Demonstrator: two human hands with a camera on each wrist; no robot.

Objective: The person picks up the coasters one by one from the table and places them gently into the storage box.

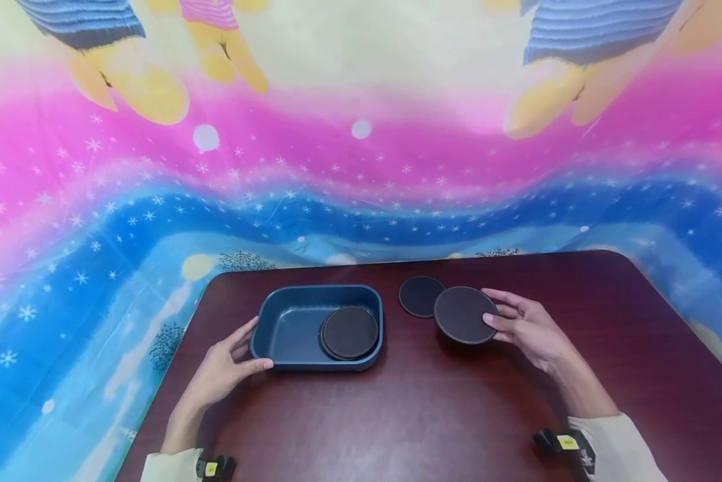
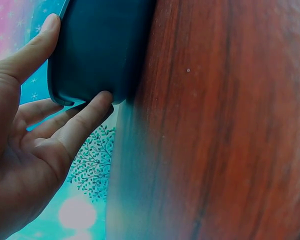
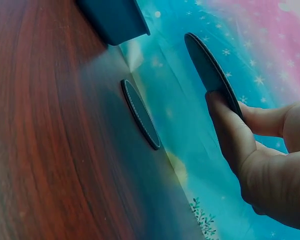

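A dark blue rectangular plastic container (image 1: 289,335) stands on the table, with stacked round dark coasters (image 1: 351,332) lying in its right end. My left hand (image 1: 219,368) holds the container's left end, its thumb at the near corner. In the left wrist view, the thumb (image 2: 47,35) lies at the rim and a finger (image 2: 92,117) touches lower down. Between thumb and fingers, my right hand (image 1: 526,328) pinches a round dark coaster (image 1: 465,314) by its right edge. The right wrist view shows this coaster (image 3: 212,70) raised above the table. Another coaster (image 1: 420,296) lies flat behind it.
The reddish-brown wooden table (image 1: 361,422) has rounded far corners. A colourful printed cloth (image 1: 361,174) hangs right behind its far edge and along the sides. The lying coaster sits between the container and my right hand, near the far edge.
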